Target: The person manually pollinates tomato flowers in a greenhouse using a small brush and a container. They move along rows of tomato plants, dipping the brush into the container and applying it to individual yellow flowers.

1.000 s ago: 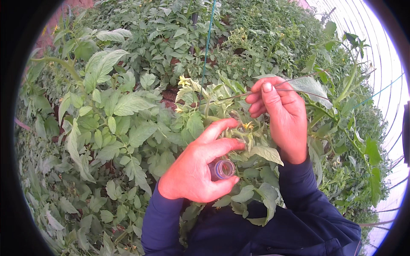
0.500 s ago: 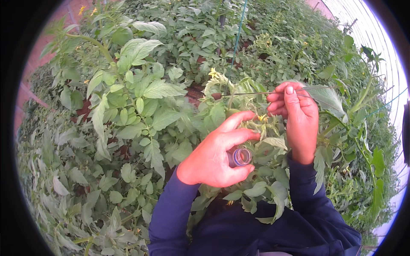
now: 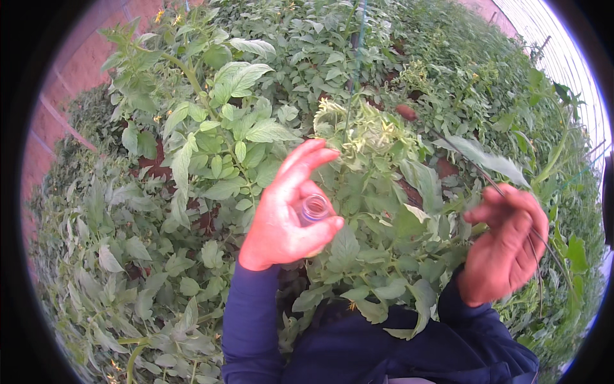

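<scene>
My left hand [image 3: 286, 214] holds a small clear open vial [image 3: 314, 208] between thumb and fingers, its mouth facing up, with the forefinger stretched out. It sits just left of and below a pale flower cluster [image 3: 364, 131] at the top of a leafy plant. My right hand [image 3: 508, 246] is lower and to the right, fingers curled around a thin dark stick [image 3: 473, 168] that slants up to the left toward the cluster. Both arms wear dark blue sleeves.
Dense green leafy plants [image 3: 211, 147] fill the whole view around me. A green vertical support string [image 3: 356, 38] rises behind the flower cluster. A reddish path [image 3: 61, 109] runs along the left. White greenhouse netting [image 3: 553, 45] stands at the upper right.
My right hand has dropped from the flower cluster down to the right, taking the thin stick with it. The left hand keeps hold of the vial. The view has swung to the right.
</scene>
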### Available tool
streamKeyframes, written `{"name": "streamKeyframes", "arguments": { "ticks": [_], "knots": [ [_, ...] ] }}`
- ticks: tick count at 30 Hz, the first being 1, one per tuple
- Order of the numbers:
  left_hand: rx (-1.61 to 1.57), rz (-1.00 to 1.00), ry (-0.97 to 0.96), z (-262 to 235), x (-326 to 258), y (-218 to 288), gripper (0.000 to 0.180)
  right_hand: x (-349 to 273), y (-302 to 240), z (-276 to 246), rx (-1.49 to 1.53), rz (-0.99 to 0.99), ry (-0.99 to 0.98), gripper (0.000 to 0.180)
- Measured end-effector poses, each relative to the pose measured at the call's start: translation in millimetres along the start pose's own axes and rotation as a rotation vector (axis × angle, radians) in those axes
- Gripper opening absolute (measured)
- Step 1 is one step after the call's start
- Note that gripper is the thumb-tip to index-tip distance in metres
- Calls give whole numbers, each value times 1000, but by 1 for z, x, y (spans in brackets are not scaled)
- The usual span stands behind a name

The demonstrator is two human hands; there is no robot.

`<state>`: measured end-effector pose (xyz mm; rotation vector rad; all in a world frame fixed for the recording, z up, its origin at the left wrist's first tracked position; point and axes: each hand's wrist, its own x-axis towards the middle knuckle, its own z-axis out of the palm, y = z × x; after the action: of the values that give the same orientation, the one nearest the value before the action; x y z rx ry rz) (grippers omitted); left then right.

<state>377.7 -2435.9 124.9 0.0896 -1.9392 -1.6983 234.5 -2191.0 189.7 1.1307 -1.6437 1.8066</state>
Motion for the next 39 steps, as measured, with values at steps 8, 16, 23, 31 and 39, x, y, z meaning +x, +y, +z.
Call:
{"name": "streamKeyframes", "arguments": {
  "ticks": [8, 16, 23, 31, 39],
  "knots": [
    [-127, -115, 139, -39, -12, 9, 74, -2, -79, 53, 224, -97, -140, 34],
    [-52, -166, 285, -82, -69, 28, 75, 74, -57, 267, 290, -494, 182, 6],
    [59, -271, 400, -109, -143, 29, 77, 121, -34, 351, 164, -262, 28, 22],
    [75, -358, 591, -118, -197, 35, 79, 156, -45, 376, 239, -349, 242, 28],
    [175, -337, 772, -108, -227, 38, 80, 100, -47, 329, 744, -60, 150, 19]
  ]
}}
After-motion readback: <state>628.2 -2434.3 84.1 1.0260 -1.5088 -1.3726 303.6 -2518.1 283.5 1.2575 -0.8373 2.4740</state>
